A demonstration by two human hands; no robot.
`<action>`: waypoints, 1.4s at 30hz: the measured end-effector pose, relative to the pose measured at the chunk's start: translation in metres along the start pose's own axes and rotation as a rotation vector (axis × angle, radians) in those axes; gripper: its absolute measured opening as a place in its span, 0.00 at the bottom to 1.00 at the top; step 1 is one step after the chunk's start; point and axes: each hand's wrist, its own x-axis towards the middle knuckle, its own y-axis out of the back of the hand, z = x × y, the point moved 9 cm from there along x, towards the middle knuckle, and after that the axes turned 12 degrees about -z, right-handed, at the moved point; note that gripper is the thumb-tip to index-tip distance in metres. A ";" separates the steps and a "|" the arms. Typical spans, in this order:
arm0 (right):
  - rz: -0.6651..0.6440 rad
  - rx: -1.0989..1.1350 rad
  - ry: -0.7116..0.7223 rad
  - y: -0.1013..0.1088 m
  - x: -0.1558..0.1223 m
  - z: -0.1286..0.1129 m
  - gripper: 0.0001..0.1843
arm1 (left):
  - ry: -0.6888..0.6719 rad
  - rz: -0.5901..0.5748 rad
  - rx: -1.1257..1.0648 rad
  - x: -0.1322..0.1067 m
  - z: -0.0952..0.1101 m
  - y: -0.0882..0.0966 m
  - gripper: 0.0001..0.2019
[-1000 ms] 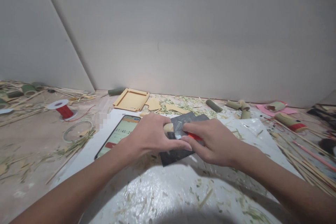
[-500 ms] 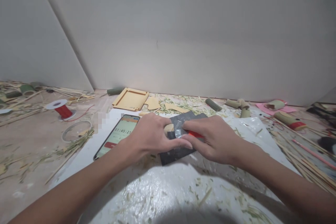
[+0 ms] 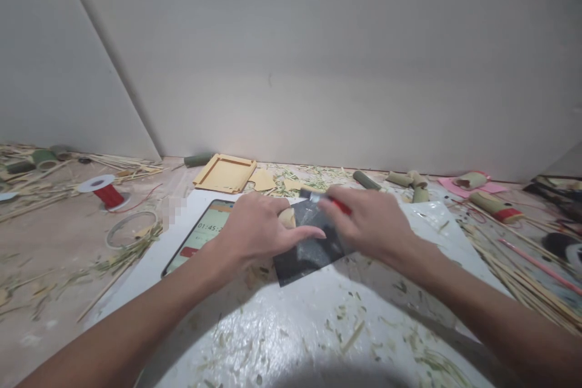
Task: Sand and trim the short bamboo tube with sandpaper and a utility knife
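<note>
My left hand (image 3: 259, 227) is wrapped round a pale piece of bamboo (image 3: 287, 218), most of it hidden by the fingers; the thumb stretches out to the right. Opposite it, my right hand (image 3: 368, 218) grips a red-handled tool (image 3: 339, 206). The tool's black and silver head is smeared by motion, so its exact kind does not show, and it points left, just apart from the bamboo. Beneath both hands lies a dark sheet (image 3: 304, 260), with pale dust on it.
A phone (image 3: 197, 236) showing a timer lies left of my left hand. Farther left are a red wire spool (image 3: 108, 193) and a tape roll (image 3: 131, 229). A shallow yellow tray (image 3: 225, 173) sits by the wall. Bamboo tubes (image 3: 366, 180), sticks (image 3: 513, 273) and green shavings surround the white sheet (image 3: 254, 327).
My right hand has lifted the red-handled tool up and away from the bamboo, and its head has swung toward the wall. The left hand keeps its hold almost in place.
</note>
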 end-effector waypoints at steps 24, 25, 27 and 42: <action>-0.237 0.134 0.383 -0.016 -0.012 -0.039 0.18 | -0.078 -0.166 -0.125 0.000 0.002 -0.015 0.29; -0.233 0.137 0.386 -0.015 -0.012 -0.039 0.18 | -0.081 -0.167 -0.122 0.000 0.003 -0.015 0.29; -0.226 0.140 0.387 -0.015 -0.013 -0.039 0.18 | -0.082 -0.157 -0.112 0.000 0.003 -0.015 0.29; -0.054 0.069 0.307 0.004 -0.017 -0.037 0.19 | -0.068 -0.017 0.007 -0.003 0.009 0.001 0.32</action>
